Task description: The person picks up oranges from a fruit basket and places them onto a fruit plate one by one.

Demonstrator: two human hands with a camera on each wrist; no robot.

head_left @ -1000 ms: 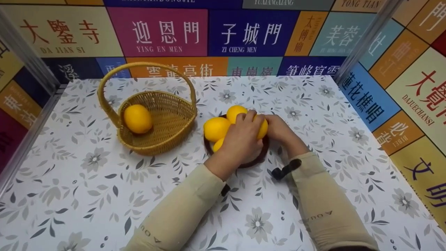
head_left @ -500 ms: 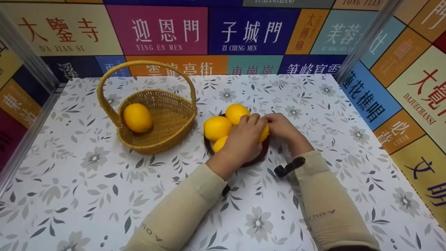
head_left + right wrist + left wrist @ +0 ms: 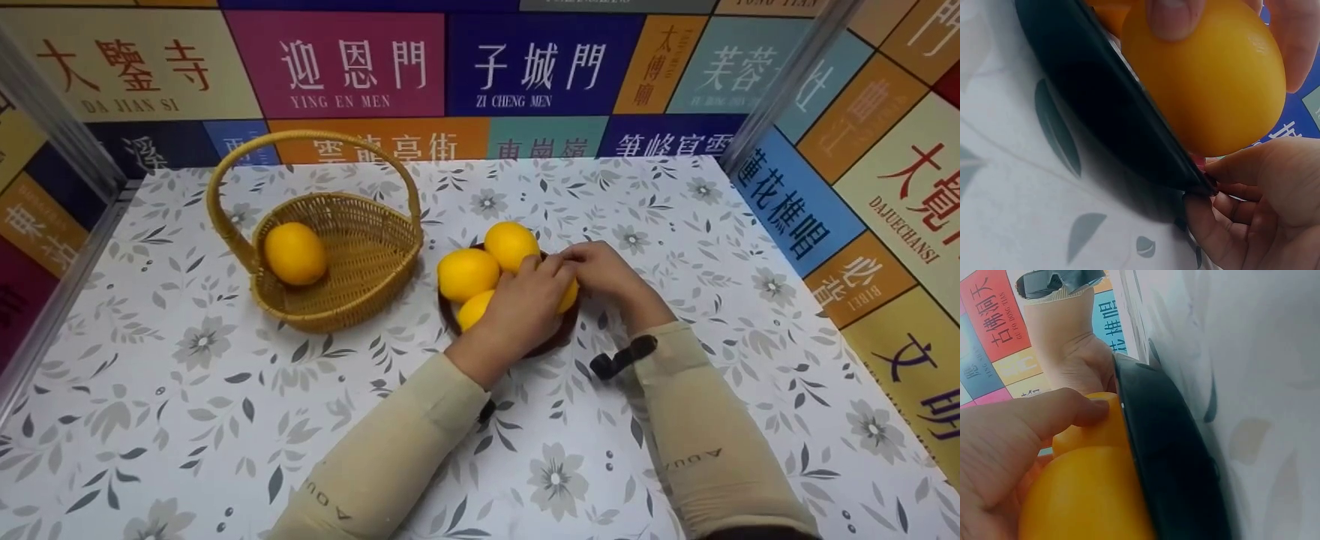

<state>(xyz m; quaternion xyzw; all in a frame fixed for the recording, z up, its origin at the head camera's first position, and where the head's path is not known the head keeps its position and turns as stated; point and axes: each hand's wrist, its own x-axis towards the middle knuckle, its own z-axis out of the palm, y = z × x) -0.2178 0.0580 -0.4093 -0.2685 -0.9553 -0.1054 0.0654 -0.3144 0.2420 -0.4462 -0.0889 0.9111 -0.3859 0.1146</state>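
In the head view, my left hand (image 3: 521,304) reaches over a dark brown bowl (image 3: 551,345) and grips a yellow lemon (image 3: 568,298) at its right side. The right wrist view shows that lemon (image 3: 1213,84) between the left thumb and fingers, low against the rim. My right hand (image 3: 606,276) is at the bowl's far right; its thumb and fingers pinch the rim, as the right wrist view shows. Beside the gripped lemon, several more sit in the bowl, one at the back (image 3: 511,246) and another at the left (image 3: 467,275). The left hand partly hides them.
To the left of the bowl stands a wicker basket (image 3: 337,319) with a tall arched handle (image 3: 315,135). One lemon (image 3: 295,253) lies inside it. A floral cloth (image 3: 225,420) covers the table, and printed panels (image 3: 334,67) wall the back and sides.
My left hand has lowered slightly with its lemon, baring more of the back and front lemons. My right hand has shifted a little at the bowl's right side. The basket has stayed put.
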